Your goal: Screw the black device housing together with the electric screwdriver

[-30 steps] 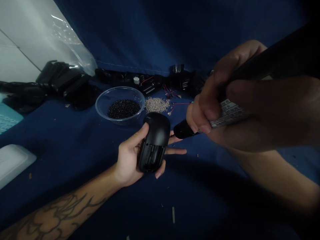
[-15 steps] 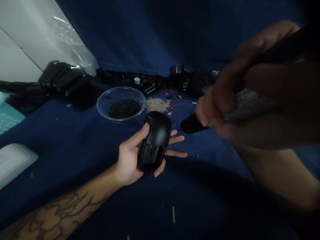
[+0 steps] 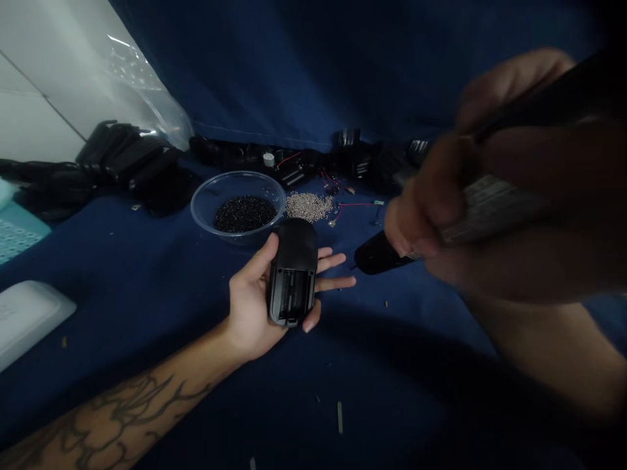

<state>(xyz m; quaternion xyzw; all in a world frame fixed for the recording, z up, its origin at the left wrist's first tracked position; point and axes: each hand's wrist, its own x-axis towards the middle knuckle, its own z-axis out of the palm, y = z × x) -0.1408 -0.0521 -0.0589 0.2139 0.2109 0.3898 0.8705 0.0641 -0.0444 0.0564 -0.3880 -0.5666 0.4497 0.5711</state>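
Your left hand (image 3: 247,307): gripping one rounded black plastic casing with an open rectangular recess (image 3: 292,271), in front of and slightly right of the clear, round plastic bowl of small black pieces (image 3: 202,207). Your right hand (image 3: 441,202): wrapped around one black cylindrical thin-tipped tool (image 3: 385,253), right of the bowl, apart from the casing. Small silvery pieces, heaped (image 3: 308,206): just right of the bowl. Black plastic parts, piled (image 3: 122,156): left of the bowl.
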